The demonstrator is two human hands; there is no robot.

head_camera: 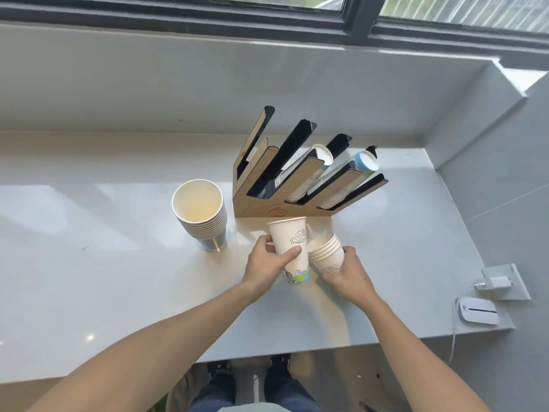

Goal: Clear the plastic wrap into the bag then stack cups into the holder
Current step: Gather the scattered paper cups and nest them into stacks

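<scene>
A pale worktop [89, 233] ran under a window. On it stood a slanted holder [297, 185], its slots rising up and to the right; two held cup rows and the left slots looked empty. Left of it stood a cup stack [200, 215]. Just in front of the holder, the left hand [267, 263] gripped a tall cup [289, 248], mouth toward the holder. The right hand [347, 272] clasped a short nest [326, 254] just beside it. Neither wrap nor bag was visible. The left hand seemed nearer the empty slots.
</scene>
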